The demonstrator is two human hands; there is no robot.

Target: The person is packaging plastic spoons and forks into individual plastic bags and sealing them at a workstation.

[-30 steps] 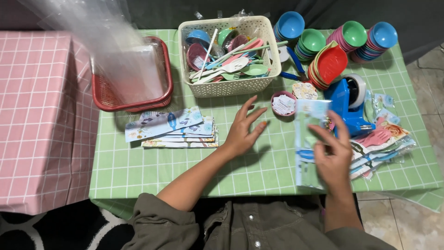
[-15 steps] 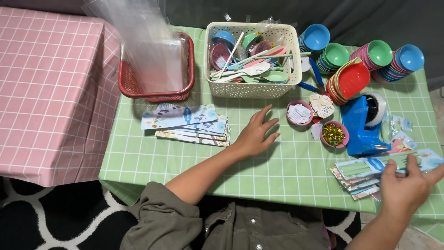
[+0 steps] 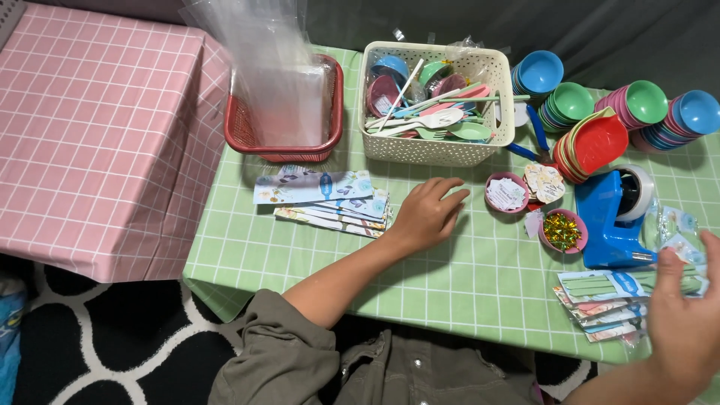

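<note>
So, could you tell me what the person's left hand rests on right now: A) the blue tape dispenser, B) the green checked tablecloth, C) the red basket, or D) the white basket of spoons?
B: the left hand lies flat on the green checked tablecloth, beside the stack of cards.

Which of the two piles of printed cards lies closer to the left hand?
The pile of cards in front of the red basket: the left hand rests just beside it. The other pile lies by the right hand, below the blue tape dispenser.
</note>
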